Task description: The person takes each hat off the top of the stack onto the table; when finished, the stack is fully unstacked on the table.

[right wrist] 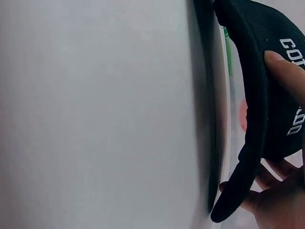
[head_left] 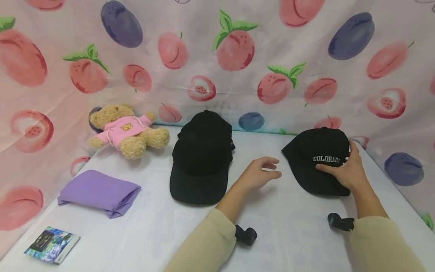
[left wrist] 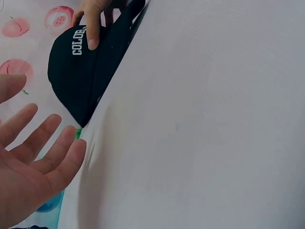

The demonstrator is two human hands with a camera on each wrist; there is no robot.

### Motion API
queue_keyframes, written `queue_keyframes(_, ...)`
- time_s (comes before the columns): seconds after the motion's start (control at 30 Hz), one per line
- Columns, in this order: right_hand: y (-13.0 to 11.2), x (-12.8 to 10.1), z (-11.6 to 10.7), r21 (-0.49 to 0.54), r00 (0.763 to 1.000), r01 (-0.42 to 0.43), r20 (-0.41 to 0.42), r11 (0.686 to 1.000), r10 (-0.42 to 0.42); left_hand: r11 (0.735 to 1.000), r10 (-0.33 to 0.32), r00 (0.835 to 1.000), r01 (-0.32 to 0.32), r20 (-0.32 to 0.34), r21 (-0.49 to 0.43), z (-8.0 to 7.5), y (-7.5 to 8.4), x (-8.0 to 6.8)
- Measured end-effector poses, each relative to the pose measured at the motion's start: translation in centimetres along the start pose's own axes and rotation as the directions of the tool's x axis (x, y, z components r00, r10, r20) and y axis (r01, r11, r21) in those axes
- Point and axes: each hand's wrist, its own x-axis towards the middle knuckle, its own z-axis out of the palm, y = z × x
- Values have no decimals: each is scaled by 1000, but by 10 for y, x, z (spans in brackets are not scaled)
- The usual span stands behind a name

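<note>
Right hand (head_left: pixel 351 172): I see it pinching the COLORADO cap (head_left: pixel 316 145); one-sided grip, so it could twist.
Left hand (head_left: pixel 257 175): spread, empty; drifting left could shove the overlapping caps (head_left: pixel 201 160).

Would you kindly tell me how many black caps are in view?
3 visible: the COLORADO cap in the right hand, plus a front cap and rear cap overlapping left of it; others may be nested there unseen.

Soft light fills the head view, with a faint shadow below the left hand (head_left: pixel 257 173), right of centre; wrist views look dimmer.
</note>
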Motion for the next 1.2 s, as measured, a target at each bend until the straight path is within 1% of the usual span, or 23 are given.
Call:
queue_keyframes(0.2,6,2,-6,-15,1000,3,0,1000,-3,998,42,996,-45,79,41,-18,-1,-9)
queue_keyframes(0.3,11,2,-12,-21,1000,5,-9,1000,-5,997,61,991,-66,116,37,-24,1,-11)
queue_keyframes(0.4,13,3,-14,-21,1000,2,-20,1000,-2,997,74,989,-78,130,23,-29,2,-13)
queue_keyframes(0.6,15,4,-11,-5,1000,-1,-22,1000,1,995,92,987,-96,133,21,-35,3,-22)
queue_keyframes(0.8,18,5,-14,-20,1000,-3,-30,1000,3,992,122,985,-123,120,4,-44,5,-29)
queue_keyframes(1.0,19,5,-14,-16,999,-9,-32,1000,9,992,124,988,-123,90,-23,-59,6,-40)
queue_keyframes(1.2,24,9,-16,-26,999,-5,-37,1000,4,990,137,990,-135,44,-48,-79,0,-56)
